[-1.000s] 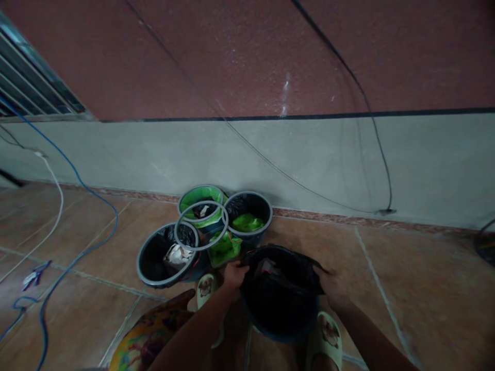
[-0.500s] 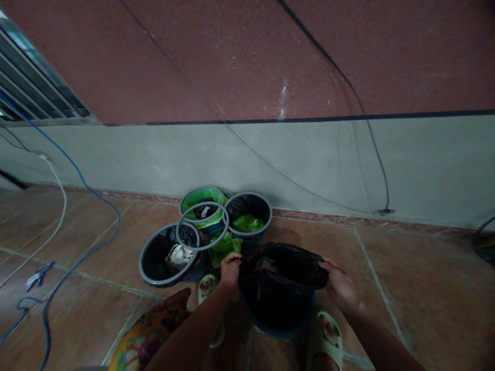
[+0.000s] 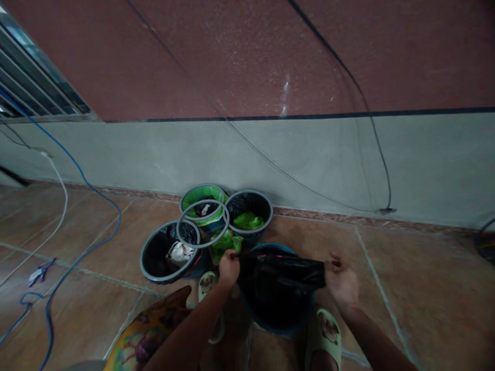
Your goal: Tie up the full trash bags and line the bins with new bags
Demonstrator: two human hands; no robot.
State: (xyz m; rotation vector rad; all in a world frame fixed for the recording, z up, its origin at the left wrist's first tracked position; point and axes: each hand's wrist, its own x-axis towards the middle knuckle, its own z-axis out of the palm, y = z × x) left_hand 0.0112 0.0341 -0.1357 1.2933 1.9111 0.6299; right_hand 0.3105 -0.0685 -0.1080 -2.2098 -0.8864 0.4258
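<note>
A dark blue bin (image 3: 270, 319) stands on the tiled floor between my two slippered feet. A black trash bag (image 3: 282, 273) sits inside it, its mouth pulled nearly flat and stretched sideways above the rim. My left hand (image 3: 229, 268) is closed on the bag's left edge, by a thin red drawstring. My right hand (image 3: 342, 282) is closed on the bag's right edge.
Three grey-rimmed bins (image 3: 170, 255) with green or black liners cluster by the wall, a loose grey ring (image 3: 203, 224) lying across them. Blue and white cables (image 3: 58, 242) trail over the floor at left. Black wires (image 3: 371, 134) hang down the wall.
Both hands have lifted and drawn the bag's mouth from wide open to a flat stretched band, uncovering the far blue rim of the bin.
</note>
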